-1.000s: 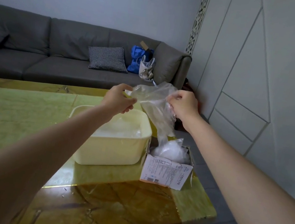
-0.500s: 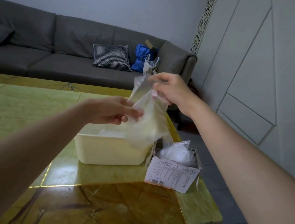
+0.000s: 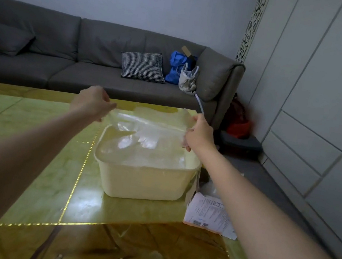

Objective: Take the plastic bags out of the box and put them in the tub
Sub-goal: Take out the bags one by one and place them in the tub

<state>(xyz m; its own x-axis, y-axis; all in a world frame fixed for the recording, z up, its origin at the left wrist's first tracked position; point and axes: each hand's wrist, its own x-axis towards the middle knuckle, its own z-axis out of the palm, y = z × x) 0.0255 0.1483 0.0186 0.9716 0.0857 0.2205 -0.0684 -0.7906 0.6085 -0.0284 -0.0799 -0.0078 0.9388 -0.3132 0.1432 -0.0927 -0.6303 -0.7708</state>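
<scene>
A clear plastic bag point(image 3: 148, 134) is stretched flat between my two hands, just above the cream tub point(image 3: 145, 181) on the table. My left hand point(image 3: 90, 102) pinches the bag's left edge over the tub's far left corner. My right hand point(image 3: 198, 134) pinches its right edge over the tub's far right corner. More clear plastic lies inside the tub. The cardboard box point(image 3: 207, 214) with a white shipping label stands to the right of the tub, partly hidden behind my right forearm; a bit of crumpled plastic shows in it.
The table point(image 3: 26, 150) has a glossy green and amber top, with its right edge just past the box. A grey sofa point(image 3: 63, 61) with a checked cushion point(image 3: 142, 65) and bags runs behind it. White wall panels stand to the right.
Both hands have spread apart and lowered, pulling the hanging bag out flat over the tub. The camera has shifted, so the tub now sits nearer the centre of view.
</scene>
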